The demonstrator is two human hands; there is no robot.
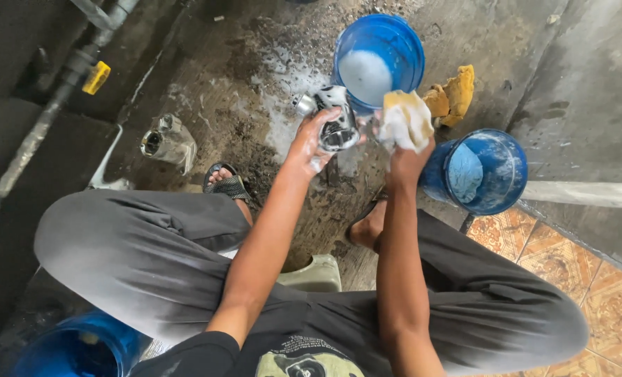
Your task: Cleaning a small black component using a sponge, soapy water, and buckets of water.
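Soapy metal part point(335, 126) is gripped in the left hand point(311, 143); right hand point(405, 150) squeezes a sponge point(405, 119) beside it, mid-scrub; next, likely more rubbing.

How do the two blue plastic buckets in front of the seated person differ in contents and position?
The farther blue plastic bucket holds white foamy liquid; the nearer blue plastic bucket holds a blue cloth. The farther one sits beyond the hands; the nearer one sits right of them. Both are round, open and soap-streaked.
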